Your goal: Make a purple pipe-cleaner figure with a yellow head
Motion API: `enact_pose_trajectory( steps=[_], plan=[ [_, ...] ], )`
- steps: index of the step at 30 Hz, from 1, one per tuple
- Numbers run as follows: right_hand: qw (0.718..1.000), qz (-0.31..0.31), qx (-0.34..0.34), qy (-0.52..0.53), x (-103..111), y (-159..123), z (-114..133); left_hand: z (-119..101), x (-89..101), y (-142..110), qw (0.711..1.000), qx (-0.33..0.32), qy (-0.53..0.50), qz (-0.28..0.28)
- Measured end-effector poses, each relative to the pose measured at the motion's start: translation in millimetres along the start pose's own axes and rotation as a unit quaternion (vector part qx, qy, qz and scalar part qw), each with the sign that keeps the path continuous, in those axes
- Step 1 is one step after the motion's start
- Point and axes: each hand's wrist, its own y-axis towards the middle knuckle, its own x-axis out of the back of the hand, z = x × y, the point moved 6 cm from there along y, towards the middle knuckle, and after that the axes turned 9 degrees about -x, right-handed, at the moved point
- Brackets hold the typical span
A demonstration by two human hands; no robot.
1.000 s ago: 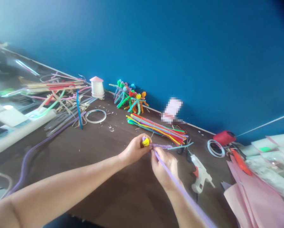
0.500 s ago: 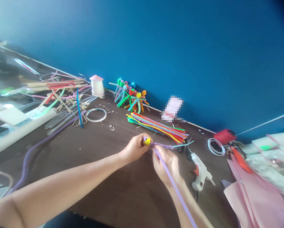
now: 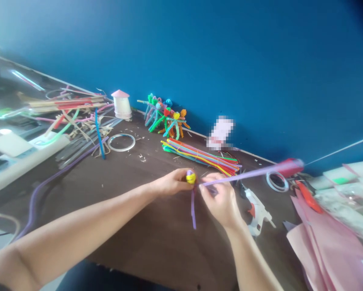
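Observation:
My left hand [image 3: 178, 180] is closed, pinching a small pipe cleaner figure [image 3: 191, 178] with a yellow and purple coiled head. A short purple end [image 3: 193, 212] hangs down below it. Close by on the right, my right hand [image 3: 219, 198] is closed on a long purple pipe cleaner [image 3: 251, 173], which stretches out to the right and is blurred at its far end. Where the two join, between my hands, is partly hidden by the fingers. Behind my hands lies a bundle of coloured pipe cleaners [image 3: 199, 155].
Finished pipe cleaner figures [image 3: 166, 117] stand by the blue wall, beside a white pot with a pink roof [image 3: 121, 104]. A glue gun [image 3: 260, 212] and pink sheets [image 3: 317, 246] are at right. A tape ring [image 3: 122, 142] and loose strips lie left.
The long purple pipe cleaner has swung from pointing down towards me to pointing right. My right hand has shifted slightly right, and a short purple end now hangs under the figure.

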Motion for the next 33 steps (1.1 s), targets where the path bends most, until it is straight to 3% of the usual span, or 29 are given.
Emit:
enact_pose_trajectory(
  steps=[3,6,9,12,16,22,25,28,30,33],
  plan=[
    [0.980,0.121,-0.097,0.126,-13,3,-13,7,0.5,0,0.995,0.042,-0.086,0.014],
    [0.943,0.182,-0.180,0.211,-23,2,-22,10,2.0,0,0.996,0.050,-0.073,0.018],
    [0.895,0.189,-0.259,0.311,-30,-1,-33,8,5.4,1,0.999,0.026,-0.031,-0.006],
    [0.822,0.185,-0.322,0.432,-40,-4,-41,6,5.4,1,0.999,0.007,-0.033,-0.017],
    [0.733,0.184,-0.348,0.555,-52,-7,-40,8,0.8,-1,0.994,0.012,-0.107,-0.016],
    [0.678,0.165,-0.325,0.638,-56,-5,-34,13,-7.3,-3,0.958,0.027,-0.282,-0.044],
    [0.679,0.131,-0.331,0.642,-57,-5,-36,17,-9.6,-2,0.938,0.034,-0.339,-0.058],
    [0.714,0.069,-0.342,0.608,-58,-5,-40,23,-4.5,-2,0.927,0.037,-0.358,-0.105],
    [0.758,0.038,-0.328,0.563,-57,-5,-41,27,0.0,-2,0.924,0.037,-0.355,-0.136],
    [0.857,0.011,-0.263,0.444,-49,-4,-39,32,5.5,-2,0.923,0.038,-0.340,-0.175]
  ],
)
